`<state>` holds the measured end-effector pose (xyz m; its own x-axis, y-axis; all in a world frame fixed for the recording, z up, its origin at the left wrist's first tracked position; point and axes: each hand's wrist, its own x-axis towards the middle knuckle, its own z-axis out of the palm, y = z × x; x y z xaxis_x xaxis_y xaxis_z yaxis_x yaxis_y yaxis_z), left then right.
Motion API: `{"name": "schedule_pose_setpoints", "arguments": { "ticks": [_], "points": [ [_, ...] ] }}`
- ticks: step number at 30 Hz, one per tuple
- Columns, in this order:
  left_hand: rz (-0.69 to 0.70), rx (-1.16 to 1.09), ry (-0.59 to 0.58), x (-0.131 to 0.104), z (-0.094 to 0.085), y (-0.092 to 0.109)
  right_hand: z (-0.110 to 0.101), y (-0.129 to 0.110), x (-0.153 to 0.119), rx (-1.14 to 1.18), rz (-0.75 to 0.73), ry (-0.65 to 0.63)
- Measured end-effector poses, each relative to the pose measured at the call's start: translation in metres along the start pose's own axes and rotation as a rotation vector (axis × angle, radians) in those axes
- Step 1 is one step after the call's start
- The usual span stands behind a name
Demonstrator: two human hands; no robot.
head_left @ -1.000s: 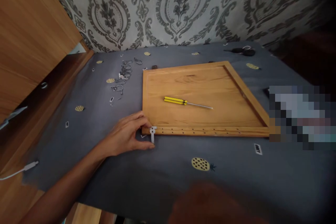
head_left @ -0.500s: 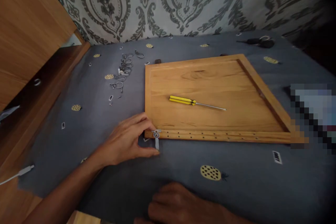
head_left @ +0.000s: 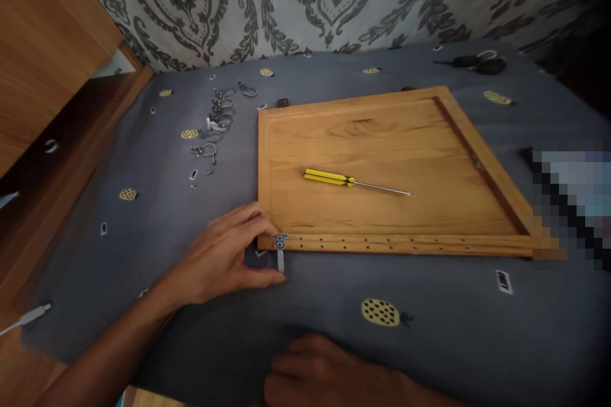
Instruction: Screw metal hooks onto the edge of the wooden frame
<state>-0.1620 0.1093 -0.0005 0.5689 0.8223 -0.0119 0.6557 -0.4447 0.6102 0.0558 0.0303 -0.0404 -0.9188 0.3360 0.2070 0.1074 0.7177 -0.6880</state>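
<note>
My left hand (head_left: 229,257) grips a small metal clip (head_left: 280,253) between thumb and fingers. The clip lies over the near left corner of a framed wooden panel (head_left: 382,146), on its front rail with two rows of small holes. A yellow-handled screwdriver (head_left: 329,177) rests on the panel, its shaft pointing right. My right hand (head_left: 319,372) is low in the view, in front of the panel, with its fingers curled in; whether anything is inside is hidden.
Several metal clips (head_left: 222,108) and tiny screws (head_left: 209,172) lie left of the panel on the grey cloth (head_left: 315,292). Black-handled scissors (head_left: 477,62) lie at the back right. A white cable plug (head_left: 35,314) is at the left, near wooden furniture (head_left: 42,44).
The view has shifted slightly, so the panel and clips appear a little higher and further left. My left hand keeps its grip on the clip; my right hand has barely moved.
</note>
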Motion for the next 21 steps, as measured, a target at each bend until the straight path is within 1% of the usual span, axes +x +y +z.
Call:
{"name": "schedule_pose_setpoints", "arguments": {
  "ticks": [4, 8, 11, 16, 19, 21],
  "points": [
    [-0.010, 0.015, -0.006, 0.000, 0.000, -0.001, 0.011, 0.000, 0.000, -0.005, 0.036, -0.022],
    [-0.010, 0.021, -0.010, 0.000, 0.002, -0.003, 0.012, -0.002, 0.002, 0.015, 0.052, -0.028],
    [-0.015, 0.033, -0.004, 0.000, 0.003, -0.004, 0.009, -0.002, 0.004, -0.010, 0.003, -0.053],
    [-0.015, 0.017, -0.013, 0.000, 0.002, -0.004, 0.003, 0.002, 0.005, -0.114, -0.093, -0.041],
    [-0.018, 0.014, -0.012, 0.000, 0.003, -0.005, -0.008, 0.000, 0.006, -0.072, -0.094, -0.021],
    [-0.016, 0.013, -0.004, 0.000, 0.004, -0.006, -0.017, -0.004, 0.006, 0.026, -0.045, 0.034]
  ]
}}
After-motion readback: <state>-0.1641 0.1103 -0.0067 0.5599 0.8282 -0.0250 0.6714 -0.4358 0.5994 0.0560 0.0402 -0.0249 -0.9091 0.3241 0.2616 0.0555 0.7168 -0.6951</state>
